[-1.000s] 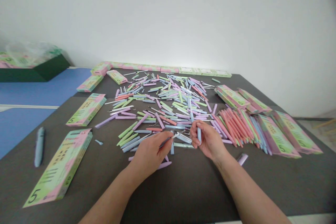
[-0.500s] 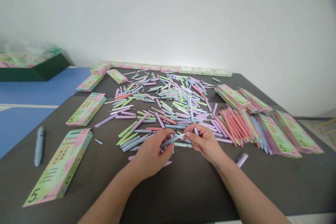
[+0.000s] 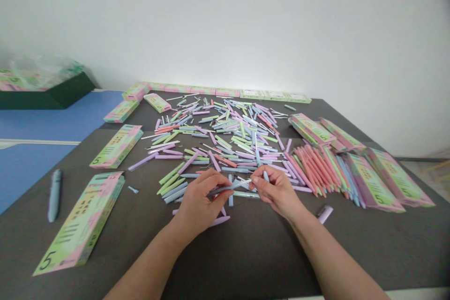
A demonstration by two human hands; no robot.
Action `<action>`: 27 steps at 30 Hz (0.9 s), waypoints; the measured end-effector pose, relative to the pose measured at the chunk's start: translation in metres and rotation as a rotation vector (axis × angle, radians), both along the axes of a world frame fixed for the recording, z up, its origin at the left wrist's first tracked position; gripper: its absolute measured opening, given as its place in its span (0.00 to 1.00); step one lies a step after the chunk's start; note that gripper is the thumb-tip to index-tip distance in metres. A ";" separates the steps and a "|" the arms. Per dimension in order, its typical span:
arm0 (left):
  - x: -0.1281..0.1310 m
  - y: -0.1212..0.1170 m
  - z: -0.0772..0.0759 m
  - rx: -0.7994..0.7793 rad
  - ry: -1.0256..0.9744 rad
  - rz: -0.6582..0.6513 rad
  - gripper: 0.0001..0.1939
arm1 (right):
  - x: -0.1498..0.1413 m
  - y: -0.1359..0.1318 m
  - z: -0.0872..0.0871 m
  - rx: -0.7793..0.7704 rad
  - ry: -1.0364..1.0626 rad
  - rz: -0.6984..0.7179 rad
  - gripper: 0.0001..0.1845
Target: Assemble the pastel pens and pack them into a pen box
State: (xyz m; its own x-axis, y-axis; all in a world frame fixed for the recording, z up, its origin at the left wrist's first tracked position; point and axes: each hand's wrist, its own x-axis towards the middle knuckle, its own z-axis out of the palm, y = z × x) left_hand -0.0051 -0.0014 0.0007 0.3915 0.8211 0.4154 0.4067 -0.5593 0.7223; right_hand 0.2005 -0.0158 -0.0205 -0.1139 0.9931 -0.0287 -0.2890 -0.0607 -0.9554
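left hand: here's the left hand (image 3: 200,204), fingers curled nearly closed, thumb and fingertips pinching a grey-blue barrel (image 3: 220,191) that slants up to the right.
right hand: and the right hand (image 3: 277,192), thumb and forefinger drawn together by a thin white refill (image 3: 245,181), a blue piece (image 3: 266,176) poking up between the fingers; whether the refill touches the barrel, can't tell.
place: both hands low over the near edge of the pile (image 3: 242,130), mid worktop (image 3: 246,258).
weight: barrel looks like light plastic, surely next to nothing to lift.
stiffness: barrel seems stiff; the refill, so slim, would probably flex if pushed sideways.
grip: smooth and round, so likely to roll or slip; a light pinch around the middle should do, and the refill is best taken close to its end.
fragile: the refill's fine tip looks the weak spot.
about: coral, green and blue pens (image 3: 314,168) bunched on the right beside the boxes (image 3: 374,180); a small clip (image 3: 133,190) to the left, by the near box (image 3: 79,225).
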 end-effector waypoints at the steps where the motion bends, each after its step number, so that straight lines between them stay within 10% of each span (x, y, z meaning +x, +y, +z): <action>1: 0.001 0.000 0.000 -0.002 -0.013 0.007 0.04 | -0.001 0.000 0.000 -0.010 0.012 0.001 0.09; 13: 0.004 -0.010 0.002 -0.312 -0.446 -0.130 0.09 | 0.008 0.005 0.001 -0.143 0.101 0.061 0.08; 27: 0.002 -0.013 -0.007 -0.243 -0.459 -0.107 0.08 | 0.014 0.003 -0.006 -0.164 -0.017 0.234 0.12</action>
State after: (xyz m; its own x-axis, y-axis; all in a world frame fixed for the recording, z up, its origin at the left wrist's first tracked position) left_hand -0.0036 -0.0148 -0.0060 0.3007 0.8803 0.3668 -0.0323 -0.3750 0.9265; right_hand 0.2148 -0.0124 -0.0268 -0.3379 0.9216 -0.1910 -0.2326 -0.2784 -0.9319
